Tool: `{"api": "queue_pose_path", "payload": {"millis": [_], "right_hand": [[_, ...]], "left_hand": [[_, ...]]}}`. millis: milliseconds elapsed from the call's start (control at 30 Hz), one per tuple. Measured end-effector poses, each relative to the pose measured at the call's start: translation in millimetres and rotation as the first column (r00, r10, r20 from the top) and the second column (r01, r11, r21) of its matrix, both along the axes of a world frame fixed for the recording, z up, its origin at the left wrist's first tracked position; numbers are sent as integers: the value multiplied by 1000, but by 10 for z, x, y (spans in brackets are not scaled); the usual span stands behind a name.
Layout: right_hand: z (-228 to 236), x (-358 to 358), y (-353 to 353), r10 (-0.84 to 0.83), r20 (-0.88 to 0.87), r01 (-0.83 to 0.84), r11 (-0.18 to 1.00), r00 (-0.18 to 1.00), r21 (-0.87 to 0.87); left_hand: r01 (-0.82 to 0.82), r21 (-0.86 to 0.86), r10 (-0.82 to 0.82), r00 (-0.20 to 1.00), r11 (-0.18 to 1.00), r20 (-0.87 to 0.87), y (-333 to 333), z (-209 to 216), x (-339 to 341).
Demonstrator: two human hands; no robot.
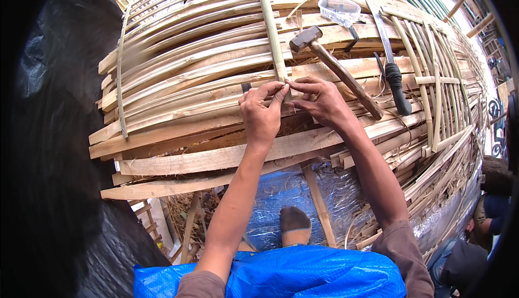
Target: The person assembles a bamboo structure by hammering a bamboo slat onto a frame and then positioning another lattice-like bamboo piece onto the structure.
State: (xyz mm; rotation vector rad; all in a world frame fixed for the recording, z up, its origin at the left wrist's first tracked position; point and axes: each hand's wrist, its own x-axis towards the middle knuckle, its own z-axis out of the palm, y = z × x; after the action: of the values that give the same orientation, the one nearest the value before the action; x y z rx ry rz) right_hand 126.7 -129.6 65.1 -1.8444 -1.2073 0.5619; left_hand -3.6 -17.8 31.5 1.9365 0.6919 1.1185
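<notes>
Pinching the near end of the bamboo strip (pixel 268 25) with left hand (pixel 261 113) and right hand (pixel 323 102), we judge it light, stiff and splinter-prone, best gripped along its edges.

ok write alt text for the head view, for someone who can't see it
A bare left hand and right hand meet at the near end of a bamboo strip laid across wooden slats. To the right lie a hammer, a long knife and a clear plastic box.
</notes>
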Motion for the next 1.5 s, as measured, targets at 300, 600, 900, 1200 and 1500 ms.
{"api": "queue_pose_path", "payload": {"millis": [300,600,900,1200,1500], "right_hand": [[89,3,47,-63,178,77,995,982,-71],[42,-25,43,-101,130,112,990,986,-82],[57,-59,33,-137,121,147,986,983,-73],[-5,-61,23,-130,132,136,990,983,-35],[-14,-56,23,-117,152,125,991,981,-45]], "left_hand": [[79,-71,-79,997,994,12,106,5,-11],[71,95,-72,997,993,11,107,-1,6],[84,102,-85,996,991,7,117,44,-3],[81,44,-84,995,996,48,138,31,-8],[77,136,-81,997,988,17,138,32,-18]]}}
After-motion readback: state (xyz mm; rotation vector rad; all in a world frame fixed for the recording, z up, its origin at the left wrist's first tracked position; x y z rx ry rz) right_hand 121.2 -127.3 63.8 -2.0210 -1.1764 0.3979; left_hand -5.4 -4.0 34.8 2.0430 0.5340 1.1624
